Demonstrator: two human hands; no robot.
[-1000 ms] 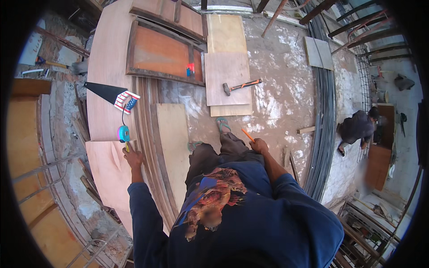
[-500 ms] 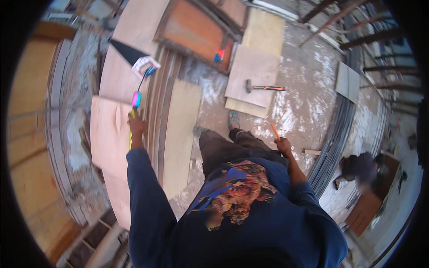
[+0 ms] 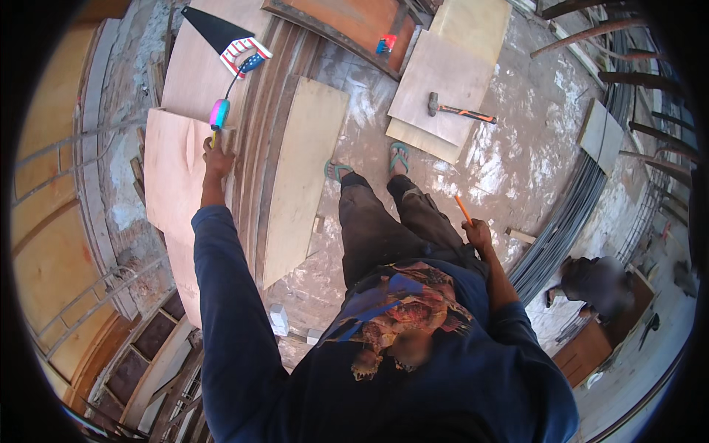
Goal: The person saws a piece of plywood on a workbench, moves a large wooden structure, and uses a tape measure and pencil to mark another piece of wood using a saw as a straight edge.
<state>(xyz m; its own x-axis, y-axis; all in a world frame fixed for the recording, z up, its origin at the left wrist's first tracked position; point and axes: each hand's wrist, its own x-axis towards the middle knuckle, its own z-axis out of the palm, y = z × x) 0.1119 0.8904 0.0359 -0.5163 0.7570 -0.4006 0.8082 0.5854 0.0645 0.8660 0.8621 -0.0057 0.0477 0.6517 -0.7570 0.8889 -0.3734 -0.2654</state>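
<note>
My left hand (image 3: 215, 157) reaches over a stack of pinkish plywood sheets (image 3: 171, 159). Its fingers are closed on the short yellow blade at the near end of a pink-and-blue tape measure (image 3: 219, 113). A dark strap runs from the tape measure's case to a handsaw (image 3: 240, 56) with a striped, starred handle, which lies on the sheets beyond. At my right side, my right hand (image 3: 478, 235) grips an orange pencil (image 3: 463, 210), its tip pointing forward, away from me.
A hammer (image 3: 461, 112) lies on stacked boards (image 3: 443, 70) ahead. Next to my left leg is a long pale board (image 3: 306, 170). Bundled metal bars (image 3: 561, 221) run along the right. Another person (image 3: 594, 286) crouches at lower right. A red-and-blue item (image 3: 385, 44) rests on an orange panel.
The long yellow strip of blade that ran back past my left hand no longer shows; only a short piece is visible. The view has shifted, and both sandalled feet now show. The pencil stays gripped.
</note>
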